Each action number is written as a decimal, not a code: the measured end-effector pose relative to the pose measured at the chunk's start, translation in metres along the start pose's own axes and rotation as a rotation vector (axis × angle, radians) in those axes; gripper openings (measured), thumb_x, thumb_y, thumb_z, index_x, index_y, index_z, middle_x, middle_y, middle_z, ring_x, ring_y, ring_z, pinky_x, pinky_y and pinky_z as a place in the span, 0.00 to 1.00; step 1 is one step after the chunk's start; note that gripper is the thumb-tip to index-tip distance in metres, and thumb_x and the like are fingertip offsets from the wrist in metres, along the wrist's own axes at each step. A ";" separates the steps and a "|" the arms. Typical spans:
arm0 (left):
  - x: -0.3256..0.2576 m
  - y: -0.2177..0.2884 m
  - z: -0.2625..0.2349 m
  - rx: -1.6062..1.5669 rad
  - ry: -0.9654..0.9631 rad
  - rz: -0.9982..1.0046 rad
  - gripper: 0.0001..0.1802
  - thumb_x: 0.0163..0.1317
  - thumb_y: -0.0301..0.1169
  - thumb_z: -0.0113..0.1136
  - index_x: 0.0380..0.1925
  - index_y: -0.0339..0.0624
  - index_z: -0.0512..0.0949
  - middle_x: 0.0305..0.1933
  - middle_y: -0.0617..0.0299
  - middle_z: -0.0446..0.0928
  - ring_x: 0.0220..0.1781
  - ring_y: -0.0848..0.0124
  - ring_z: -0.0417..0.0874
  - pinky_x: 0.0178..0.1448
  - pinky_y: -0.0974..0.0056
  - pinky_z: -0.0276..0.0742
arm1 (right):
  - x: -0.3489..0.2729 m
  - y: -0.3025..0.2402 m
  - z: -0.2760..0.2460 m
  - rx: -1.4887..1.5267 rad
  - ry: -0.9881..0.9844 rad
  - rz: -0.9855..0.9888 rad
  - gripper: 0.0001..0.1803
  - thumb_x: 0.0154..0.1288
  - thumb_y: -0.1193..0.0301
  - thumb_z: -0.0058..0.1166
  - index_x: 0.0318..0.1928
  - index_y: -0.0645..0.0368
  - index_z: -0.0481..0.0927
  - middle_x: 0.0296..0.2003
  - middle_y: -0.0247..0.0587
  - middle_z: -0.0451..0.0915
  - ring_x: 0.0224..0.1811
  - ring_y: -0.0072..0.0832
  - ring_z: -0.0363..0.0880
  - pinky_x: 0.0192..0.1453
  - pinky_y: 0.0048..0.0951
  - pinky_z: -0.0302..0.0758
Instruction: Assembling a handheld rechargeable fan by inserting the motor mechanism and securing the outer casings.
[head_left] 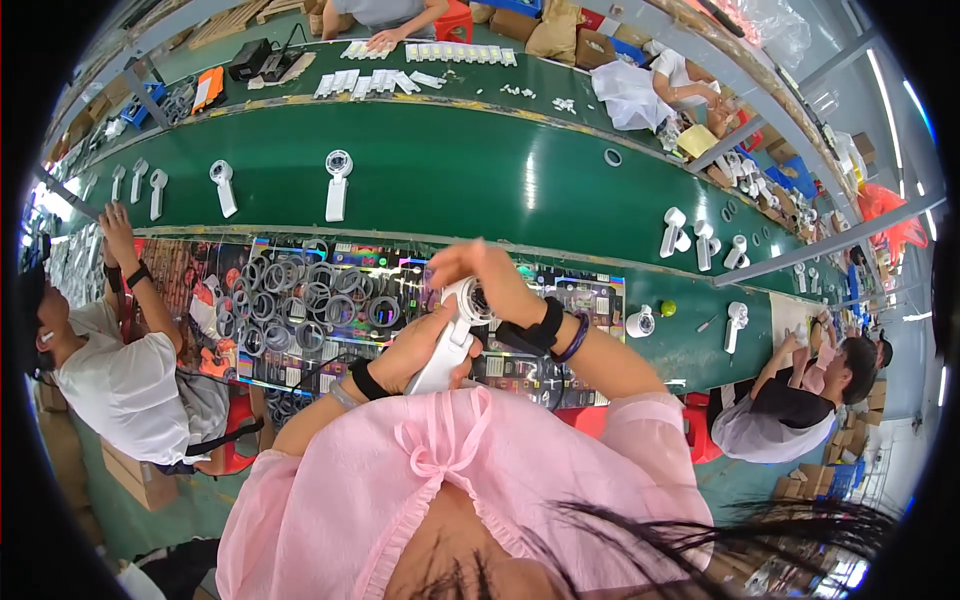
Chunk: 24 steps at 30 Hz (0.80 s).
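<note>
The left hand is clamped around the handle of a white handheld fan, held tilted above the desk near the person's chest. The right hand is at the fan's round head; whether it grips there cannot be told. Risk noted: pressing on the head could twist the handle loose. A dropped fan could scatter the loose grey rings lying just beside, to the left.

White fan, grey rings, green belt
</note>
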<state>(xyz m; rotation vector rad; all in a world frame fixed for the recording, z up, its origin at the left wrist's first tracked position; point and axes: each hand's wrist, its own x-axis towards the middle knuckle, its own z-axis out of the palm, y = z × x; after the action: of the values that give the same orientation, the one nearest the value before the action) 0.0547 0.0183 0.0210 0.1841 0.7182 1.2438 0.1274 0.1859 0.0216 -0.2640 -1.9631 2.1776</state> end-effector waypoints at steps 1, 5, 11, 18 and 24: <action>0.001 0.001 0.001 -0.031 0.033 0.001 0.29 0.71 0.59 0.34 0.47 0.47 0.71 0.32 0.59 0.77 0.18 0.69 0.74 0.21 0.64 0.73 | 0.006 0.000 -0.002 0.061 0.093 0.069 0.33 0.75 0.48 0.35 0.47 0.68 0.79 0.35 0.43 0.83 0.38 0.30 0.82 0.49 0.32 0.76; 0.007 0.006 -0.006 0.043 0.000 0.006 0.30 0.72 0.59 0.32 0.50 0.46 0.70 0.33 0.56 0.78 0.22 0.67 0.78 0.23 0.61 0.78 | 0.003 0.007 -0.010 -0.421 0.003 0.051 0.29 0.75 0.51 0.39 0.40 0.66 0.81 0.32 0.40 0.82 0.36 0.27 0.79 0.44 0.29 0.74; 0.001 0.010 -0.010 0.385 0.106 0.071 0.26 0.73 0.48 0.44 0.56 0.37 0.66 0.40 0.55 0.78 0.29 0.68 0.83 0.27 0.63 0.81 | 0.003 0.012 -0.022 -0.615 0.077 0.047 0.27 0.72 0.52 0.43 0.34 0.64 0.81 0.24 0.46 0.79 0.28 0.32 0.76 0.35 0.33 0.70; 0.021 0.021 -0.054 0.948 0.100 0.047 0.24 0.68 0.35 0.54 0.60 0.36 0.65 0.44 0.59 0.75 0.34 0.73 0.82 0.28 0.69 0.82 | -0.001 0.062 -0.058 -0.634 0.364 0.115 0.29 0.71 0.48 0.41 0.36 0.63 0.82 0.25 0.47 0.79 0.29 0.40 0.79 0.36 0.38 0.72; 0.074 0.055 -0.141 0.306 0.235 0.060 0.23 0.67 0.38 0.57 0.58 0.40 0.68 0.46 0.55 0.78 0.41 0.63 0.84 0.37 0.60 0.85 | 0.001 0.122 -0.099 -0.351 0.649 0.093 0.22 0.71 0.55 0.45 0.39 0.64 0.78 0.28 0.42 0.82 0.33 0.32 0.82 0.38 0.32 0.76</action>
<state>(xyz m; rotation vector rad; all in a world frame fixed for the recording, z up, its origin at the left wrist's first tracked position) -0.0618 0.0690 -0.0900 0.3158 1.1140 1.2195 0.1493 0.2692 -0.1099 -0.9880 -1.9269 1.4902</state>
